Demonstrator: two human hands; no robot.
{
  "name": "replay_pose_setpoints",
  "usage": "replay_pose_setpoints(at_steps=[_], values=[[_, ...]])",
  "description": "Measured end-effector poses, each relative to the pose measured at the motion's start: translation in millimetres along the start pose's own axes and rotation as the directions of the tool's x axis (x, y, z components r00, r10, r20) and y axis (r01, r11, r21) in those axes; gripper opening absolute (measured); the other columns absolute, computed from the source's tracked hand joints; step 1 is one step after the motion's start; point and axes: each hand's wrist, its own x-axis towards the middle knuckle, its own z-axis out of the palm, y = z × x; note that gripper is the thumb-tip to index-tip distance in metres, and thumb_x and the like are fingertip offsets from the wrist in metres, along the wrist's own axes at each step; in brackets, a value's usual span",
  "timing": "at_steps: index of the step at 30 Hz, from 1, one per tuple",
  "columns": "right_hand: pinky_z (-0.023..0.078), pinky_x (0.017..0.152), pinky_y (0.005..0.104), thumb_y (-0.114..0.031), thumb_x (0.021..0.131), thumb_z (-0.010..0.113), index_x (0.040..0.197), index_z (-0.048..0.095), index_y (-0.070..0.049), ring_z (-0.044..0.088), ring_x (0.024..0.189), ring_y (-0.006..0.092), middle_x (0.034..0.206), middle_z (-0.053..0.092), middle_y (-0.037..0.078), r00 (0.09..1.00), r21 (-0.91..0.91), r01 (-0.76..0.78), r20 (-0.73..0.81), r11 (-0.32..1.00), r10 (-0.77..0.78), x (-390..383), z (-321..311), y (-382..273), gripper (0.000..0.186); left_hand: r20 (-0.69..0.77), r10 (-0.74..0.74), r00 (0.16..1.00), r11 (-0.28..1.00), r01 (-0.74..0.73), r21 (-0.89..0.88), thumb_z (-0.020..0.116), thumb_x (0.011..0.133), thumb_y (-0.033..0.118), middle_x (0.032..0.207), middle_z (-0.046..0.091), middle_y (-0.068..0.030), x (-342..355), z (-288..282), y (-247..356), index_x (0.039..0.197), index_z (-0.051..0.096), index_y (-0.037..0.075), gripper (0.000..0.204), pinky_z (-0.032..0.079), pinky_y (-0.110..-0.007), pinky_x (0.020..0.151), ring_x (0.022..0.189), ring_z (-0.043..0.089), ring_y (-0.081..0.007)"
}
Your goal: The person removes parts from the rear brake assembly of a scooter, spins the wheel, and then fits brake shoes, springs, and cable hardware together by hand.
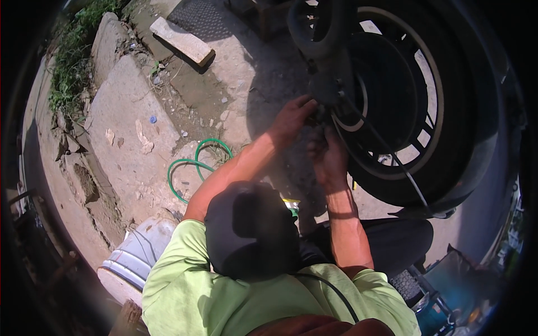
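My left hand (292, 119) reaches to the dark metal part (328, 92) beside the hub of a spoked wheel (445, 168). Its fingers are bent together at the part's lower end, and what they grip is lost in shadow. Just below and to the right, my right hand (329, 155) is closed with its fingers curled up towards the same spot. Whatever it holds cannot be made out. A thin cable (400, 167) runs from this part across the wheel to the tyre's lower edge. Above stands a grey, loop-shaped metal piece (319, 42).
Green hose (178, 163) lies coiled left of my left forearm. A white bucket (131, 255) stands at the lower left. Farther off are a wooden block (182, 42) and a broken concrete slab (126, 106). A teal object (434, 313) sits at the lower right, beside my bent leg (386, 241).
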Motion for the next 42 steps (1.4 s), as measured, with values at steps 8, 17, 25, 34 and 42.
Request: replay_pose_setpoints(at_steps=[8,17,25,34,42], values=[[0.045,0.055,0.0201,-0.025,0.102,0.06,0.111,0.063,-0.01,0.059,0.066,0.0103,0.082,0.063,-0.001,0.999,0.061,-0.034,-0.012,0.998,0.035,-5.0,9.8,-8.0,0.018,-0.05,0.017,0.999,1.0,-0.016,0.003,0.059,0.099,0.018,0.101,0.069,-0.003,-3.1,6.5,8.0,0.118,0.066,0.003,0.025,0.052,-0.028,0.079,0.086,0.063,-0.0123],[0.046,0.058,0.0216,-0.011,0.098,0.063,0.104,0.062,-0.006,0.061,0.068,0.0102,0.081,0.065,0.001,0.937,-0.421,0.193,-0.19,0.886,-0.294,4.1,11.7,22.9,0.008,-0.021,-0.119,0.993,0.939,0.106,-0.326,0.054,0.105,0.023,0.102,0.069,-0.0052,-11.8,17.5,14.9,0.127,0.058,0.005,0.029,0.055,-0.029,0.077,0.089,0.065,-0.0135],[0.044,0.058,0.0225,-0.007,0.094,0.065,0.104,0.062,-0.007,0.054,0.064,0.0082,0.079,0.061,0.0,0.883,-0.514,0.351,-0.096,0.783,-0.46,8.9,-11.4,39.6,0.011,0.055,-0.137,0.989,0.845,0.146,-0.514,0.052,0.106,0.024,0.109,0.067,-0.0097,-8.4,19.7,10.9,0.123,0.057,0.006,0.025,0.058,-0.038,0.082,0.097,0.066,-0.022],[0.043,0.058,0.0205,-0.014,0.096,0.066,0.111,0.061,-0.014,0.053,0.073,0.0045,0.089,0.058,-0.006,0.951,-0.128,0.29,-0.069,0.948,-0.3,2.9,-8.7,48.4,0.016,0.205,-0.174,0.963,0.776,0.262,-0.573,0.048,0.107,0.028,0.108,0.067,-0.0091,-5.0,14.3,6.4,0.122,0.057,0.006,0.027,0.06,-0.039,0.077,0.091,0.067,-0.0242],[0.043,0.057,0.0218,-0.015,0.1,0.056,0.113,0.061,-0.011,0.05,0.069,0.0062,0.083,0.055,-0.005,0.936,-0.343,0.206,-0.206,0.916,-0.287,7.2,-16.6,42.6,0.014,0.103,-0.183,0.978,0.837,0.209,-0.505,0.052,0.106,0.027,0.103,0.067,-0.0071,-2.8,13.9,2.5,0.117,0.059,0.006,0.025,0.058,-0.036,0.077,0.089,0.066,-0.0209]])
